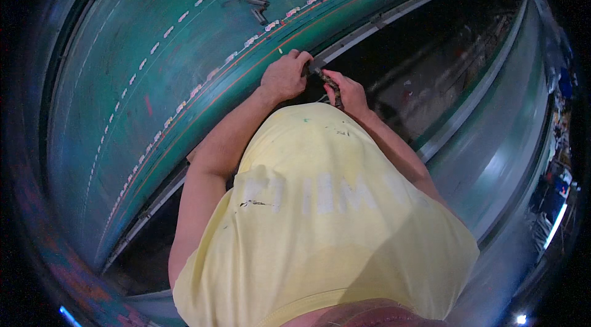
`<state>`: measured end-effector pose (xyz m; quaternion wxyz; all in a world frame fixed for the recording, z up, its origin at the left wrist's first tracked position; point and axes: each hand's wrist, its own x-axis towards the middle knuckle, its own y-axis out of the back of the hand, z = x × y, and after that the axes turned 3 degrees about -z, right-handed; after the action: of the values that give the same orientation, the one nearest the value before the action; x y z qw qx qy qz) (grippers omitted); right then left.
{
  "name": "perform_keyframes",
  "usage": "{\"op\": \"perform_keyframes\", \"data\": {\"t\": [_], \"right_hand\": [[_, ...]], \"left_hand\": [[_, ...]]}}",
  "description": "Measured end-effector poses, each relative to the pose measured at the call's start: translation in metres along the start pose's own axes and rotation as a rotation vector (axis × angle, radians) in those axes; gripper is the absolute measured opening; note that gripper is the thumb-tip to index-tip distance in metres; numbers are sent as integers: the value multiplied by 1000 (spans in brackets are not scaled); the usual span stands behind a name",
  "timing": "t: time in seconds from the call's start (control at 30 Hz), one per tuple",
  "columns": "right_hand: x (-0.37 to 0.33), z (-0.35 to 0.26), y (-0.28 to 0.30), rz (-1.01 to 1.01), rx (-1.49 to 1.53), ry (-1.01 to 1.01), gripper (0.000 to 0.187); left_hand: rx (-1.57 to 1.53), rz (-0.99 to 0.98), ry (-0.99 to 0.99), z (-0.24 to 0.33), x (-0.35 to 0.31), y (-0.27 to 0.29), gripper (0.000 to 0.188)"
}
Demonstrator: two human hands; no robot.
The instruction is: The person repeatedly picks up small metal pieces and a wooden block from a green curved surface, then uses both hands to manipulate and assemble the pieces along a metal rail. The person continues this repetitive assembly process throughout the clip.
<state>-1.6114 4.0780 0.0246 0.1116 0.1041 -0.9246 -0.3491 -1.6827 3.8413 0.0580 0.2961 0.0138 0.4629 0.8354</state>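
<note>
My right hand (349, 94) is closed round a short, dark, stained rod-like tool (327, 79). The tool slants up and left toward the metal rail along the table's edge. My left hand (285, 78) lies over that same edge, its fingers curled down. A small dark thing shows at the fingertips, too hidden to name. Only a narrow gap parts the two hands. Under my left arm runs the long green table (203, 37), marked with rows of small white and pinkish prints and orange lines.
Several short dark cylinders (260, 16) lie on the green surface beyond my left hand. A metal rail (363, 32) borders the table. To the right, past a dark gap with a dirty floor (425, 90), stands another long, pale, shiny table (492, 148). Clutter (563, 136) lines the far right.
</note>
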Motion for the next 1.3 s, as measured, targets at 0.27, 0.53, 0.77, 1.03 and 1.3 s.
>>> {"op": "perform_keyframes", "data": {"t": [0.27, 0.53, 0.77, 1.03, 1.3], "right_hand": [[-5, 5, -28, 14, -236, -17, 40], [-11, 4, -45, 58, -631, 70, 44], [-36, 42, -98, 199, 307, -382, 27], [-26, 34, -73, -47, 1765, -876, 14], [-44, 17, -85, 71, 619, -415, 28]], "left_hand": [[15, 65, -99, -15, 11, -5, 43], [-13, 98, -116, -20, 14, -9, 40], [-43, 70, -84, -15, 17, -8, 49], [-22, 78, -47, -9, 12, -3, 37], [-71, 256, -251, -22, 10, -8, 36]]}}
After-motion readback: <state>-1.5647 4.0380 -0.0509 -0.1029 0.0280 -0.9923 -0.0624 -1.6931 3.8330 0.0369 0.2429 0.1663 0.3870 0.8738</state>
